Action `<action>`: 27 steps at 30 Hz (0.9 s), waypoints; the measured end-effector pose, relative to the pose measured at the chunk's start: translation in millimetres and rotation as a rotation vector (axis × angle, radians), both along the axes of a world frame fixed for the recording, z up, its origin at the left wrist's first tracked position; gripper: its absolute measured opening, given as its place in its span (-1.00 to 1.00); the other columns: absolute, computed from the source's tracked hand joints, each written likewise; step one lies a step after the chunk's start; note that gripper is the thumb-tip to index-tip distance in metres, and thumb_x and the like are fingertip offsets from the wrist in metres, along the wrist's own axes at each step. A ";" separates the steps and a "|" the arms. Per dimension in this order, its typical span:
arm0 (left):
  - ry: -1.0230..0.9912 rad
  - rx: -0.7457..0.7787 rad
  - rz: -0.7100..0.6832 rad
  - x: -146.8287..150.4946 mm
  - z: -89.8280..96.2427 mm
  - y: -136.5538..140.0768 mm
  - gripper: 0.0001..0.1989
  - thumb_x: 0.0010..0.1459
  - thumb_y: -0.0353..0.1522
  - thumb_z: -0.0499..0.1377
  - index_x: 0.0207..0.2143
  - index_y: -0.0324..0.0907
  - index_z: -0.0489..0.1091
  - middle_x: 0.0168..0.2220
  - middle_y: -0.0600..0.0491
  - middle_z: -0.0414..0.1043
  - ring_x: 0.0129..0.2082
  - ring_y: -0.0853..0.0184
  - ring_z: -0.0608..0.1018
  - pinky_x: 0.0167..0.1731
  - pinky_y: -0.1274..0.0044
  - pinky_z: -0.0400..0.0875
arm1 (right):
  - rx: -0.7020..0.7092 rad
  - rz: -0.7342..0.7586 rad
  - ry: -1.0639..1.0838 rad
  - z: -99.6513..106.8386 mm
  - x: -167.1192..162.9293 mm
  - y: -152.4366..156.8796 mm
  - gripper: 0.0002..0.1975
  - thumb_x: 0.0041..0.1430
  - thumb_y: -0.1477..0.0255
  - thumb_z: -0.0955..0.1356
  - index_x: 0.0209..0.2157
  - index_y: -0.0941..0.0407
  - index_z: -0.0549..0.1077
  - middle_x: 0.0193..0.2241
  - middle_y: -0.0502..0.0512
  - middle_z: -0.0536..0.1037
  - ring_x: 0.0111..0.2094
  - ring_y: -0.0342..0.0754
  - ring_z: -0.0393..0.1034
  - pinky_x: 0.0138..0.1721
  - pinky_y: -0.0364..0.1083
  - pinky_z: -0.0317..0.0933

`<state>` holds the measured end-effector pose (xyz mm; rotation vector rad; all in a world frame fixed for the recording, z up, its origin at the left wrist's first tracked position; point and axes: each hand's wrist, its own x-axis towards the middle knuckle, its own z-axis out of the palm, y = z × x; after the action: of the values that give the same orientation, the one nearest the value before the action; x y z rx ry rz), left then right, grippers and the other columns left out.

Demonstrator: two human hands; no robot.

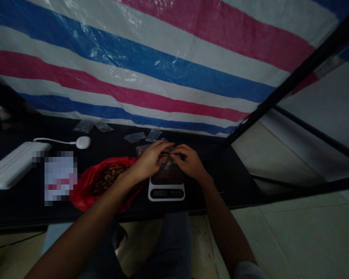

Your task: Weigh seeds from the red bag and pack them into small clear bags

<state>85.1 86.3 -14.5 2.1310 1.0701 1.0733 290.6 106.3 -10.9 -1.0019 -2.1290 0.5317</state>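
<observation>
We're sealing a small clear bag (167, 164) on the scale (166, 190): left hand (149, 161) & right hand (189, 162) both pinch its top. Next, we judge, needs even finger pressure along the strip.

Dim, underexposed view; glare streaks the tarp (163, 66).

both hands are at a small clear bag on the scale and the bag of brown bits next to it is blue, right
Not quite: in the head view the bag of brown bits is red, not blue. The rest holds: the left hand and right hand are both at the small clear bag on the scale.
</observation>
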 end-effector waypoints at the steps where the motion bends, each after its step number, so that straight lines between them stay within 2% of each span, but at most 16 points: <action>1: 0.011 0.004 0.014 -3.7 0.8 -2.0 -0.51 0.25 -0.54 0.10 0.23 -0.21 0.36 0.21 -0.15 0.41 0.23 0.18 0.49 0.25 0.25 0.42 | -0.006 0.001 -0.028 1.1 -0.2 0.2 -0.86 0.30 0.45 0.39 -0.29 0.08 0.64 -0.21 0.12 0.61 -0.13 -0.01 0.53 -0.02 0.00 0.37; 5: 0.086 0.009 0.058 -22.3 4.6 -13.0 -0.58 0.27 -0.53 0.09 0.14 -0.15 0.43 0.13 -0.10 0.50 0.18 0.18 0.52 0.25 0.25 0.40 | 0.045 -0.086 -0.053 12.1 5.0 -6.9 -0.81 0.35 0.42 0.35 -0.23 0.08 0.65 -0.20 0.15 0.61 -0.13 0.02 0.52 -0.04 0.01 0.37; 8: 0.117 -0.042 0.085 -37.1 6.4 -23.1 -0.70 0.32 -0.47 0.09 0.03 -0.16 0.50 0.04 -0.08 0.57 0.10 0.18 0.57 0.19 0.29 0.44 | 0.082 -0.167 -0.029 16.5 10.7 -23.1 -0.82 0.36 0.40 0.36 -0.23 0.09 0.63 -0.27 0.15 0.60 -0.21 0.01 0.51 -0.16 -0.02 0.38; 10: 0.126 -0.075 0.114 -45.7 6.1 -29.2 -0.73 0.33 -0.44 0.09 -0.01 -0.17 0.52 0.01 -0.08 0.59 0.06 0.18 0.59 0.14 0.30 0.47 | 0.031 -0.139 -0.088 11.1 11.0 -36.2 -0.89 0.32 0.41 0.40 -0.24 0.07 0.62 -0.28 0.12 0.62 -0.24 0.00 0.51 -0.18 -0.03 0.38; 13: 0.145 -0.093 0.154 -55.5 4.2 -37.3 -0.73 0.35 -0.42 0.09 -0.01 -0.16 0.53 0.02 -0.07 0.59 0.06 0.18 0.60 0.14 0.31 0.48 | -0.021 -0.038 -0.215 -6.7 5.1 -52.0 -0.91 0.27 0.43 0.47 -0.19 0.06 0.62 -0.17 0.15 0.65 -0.10 0.07 0.53 0.00 0.06 0.38; 16: 0.167 -0.109 0.206 -62.8 2.0 -45.5 -0.72 0.37 -0.37 0.09 0.02 -0.16 0.53 0.04 -0.07 0.58 0.06 0.17 0.60 0.15 0.30 0.46 | -0.015 0.023 -0.291 -21.2 -1.3 -59.6 -0.91 0.29 0.49 0.44 -0.20 0.08 0.63 -0.15 0.17 0.64 -0.05 0.09 0.51 0.04 0.08 0.38; 20: 0.174 -0.128 0.272 -71.1 -2.1 -60.1 -0.70 0.39 -0.31 0.08 0.03 -0.17 0.53 0.03 -0.09 0.59 0.02 0.15 0.63 0.10 0.30 0.50 | 0.028 0.052 -0.292 -18.0 1.6 -57.7 -0.88 0.36 0.46 0.39 -0.21 0.06 0.63 -0.20 0.14 0.63 -0.10 0.06 0.51 0.05 0.08 0.38; 27: 0.195 -0.109 0.285 -77.1 -7.0 -83.5 -0.71 0.39 -0.30 0.07 -0.01 -0.13 0.55 -0.02 -0.05 0.62 -0.01 0.17 0.63 0.06 0.32 0.51 | 0.189 -0.050 -0.166 3.9 7.7 -31.3 -0.80 0.37 0.41 0.37 -0.08 0.05 0.64 -0.17 0.19 0.61 -0.10 0.09 0.49 -0.03 0.09 0.38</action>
<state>8.0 2.8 -21.5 2.0699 1.5258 0.9175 298.2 75.0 -7.0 -1.0187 -2.2447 0.2240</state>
